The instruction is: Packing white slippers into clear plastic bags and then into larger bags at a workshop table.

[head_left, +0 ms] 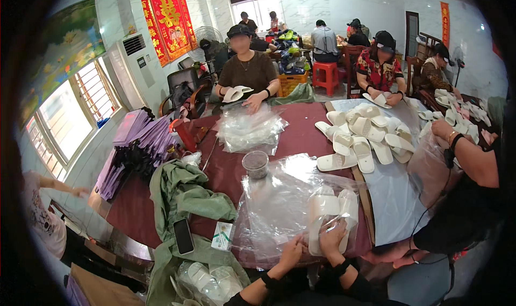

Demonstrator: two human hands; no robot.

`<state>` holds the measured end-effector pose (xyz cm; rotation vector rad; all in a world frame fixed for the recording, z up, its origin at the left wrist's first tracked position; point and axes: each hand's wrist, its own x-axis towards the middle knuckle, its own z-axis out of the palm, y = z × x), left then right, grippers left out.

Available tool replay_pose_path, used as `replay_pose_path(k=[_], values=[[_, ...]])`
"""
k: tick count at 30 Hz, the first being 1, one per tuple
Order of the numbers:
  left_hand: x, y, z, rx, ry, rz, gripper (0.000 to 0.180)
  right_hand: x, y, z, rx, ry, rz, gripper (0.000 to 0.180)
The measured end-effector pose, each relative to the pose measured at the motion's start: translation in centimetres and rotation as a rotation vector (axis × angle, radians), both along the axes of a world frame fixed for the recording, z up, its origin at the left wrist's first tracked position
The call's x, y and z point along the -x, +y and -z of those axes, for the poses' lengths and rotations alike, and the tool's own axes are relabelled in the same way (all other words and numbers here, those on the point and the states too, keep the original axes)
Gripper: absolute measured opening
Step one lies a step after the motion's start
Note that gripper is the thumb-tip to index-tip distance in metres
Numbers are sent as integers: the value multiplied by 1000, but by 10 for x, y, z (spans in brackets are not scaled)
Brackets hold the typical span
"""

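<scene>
A pair of cream slide slippers (324, 205) lies side by side in clear plastic at the table's near edge, toes pointing away from me. My right hand (332, 238) is closed around the heel end of the slippers. Just left of it, my left hand (292, 251) has its fingers pinched at the edge of the clear bag (304, 242); the fingertips are partly hard to make out. Flat clear plastic bags (271, 212) are spread to the left of the slippers, overlapping and shiny. Behind them stands a round clear tub (255, 165) with dark contents.
Loose cream slippers (371, 128) are heaped at the right. Left of me lie green cloth (188, 190), a black phone (183, 236) and a small white box (222, 236). Bagged slippers (212, 279) sit below. A co-worker (250, 72) across the table handles slippers; another person's arm (467, 147) reaches in from the right.
</scene>
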<state>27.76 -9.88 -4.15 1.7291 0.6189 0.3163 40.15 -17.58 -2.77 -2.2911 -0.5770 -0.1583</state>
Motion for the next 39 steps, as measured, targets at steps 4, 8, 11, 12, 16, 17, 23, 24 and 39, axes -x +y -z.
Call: replay_pose_path(k=[4, 8, 11, 12, 16, 17, 23, 24, 39], values=[[2, -3, 6, -315, -37, 35, 35, -4, 4, 26, 64, -95, 72, 50], [5, -22, -11, -453, 33, 228, 34, -8, 6, 12, 26, 105, 90, 68], [4, -21, -7, -478, 31, 202, 35, -9, 2, 9, 79, 88, 63, 69], [4, -21, -5, -477, 31, 201, 35, -9, 3, 11, 79, 88, 62, 69], [-1, -23, 4, -393, -47, 112, 33, -11, 13, 41, 158, -3, 96, 72], [-3, -24, 6, -310, -7, 76, 33, -12, 16, 49, 256, -32, 95, 73], [-9, 4, 45, 365, -135, -223, 29, 0, 10, 18, 162, 17, -172, 62], [-8, 19, 82, 133, -112, -265, 26, -1, 7, 22, 238, 20, -323, 59], [-4, 12, 48, 131, -29, -148, 28, 2, -22, 32, 233, -336, -568, 66]])
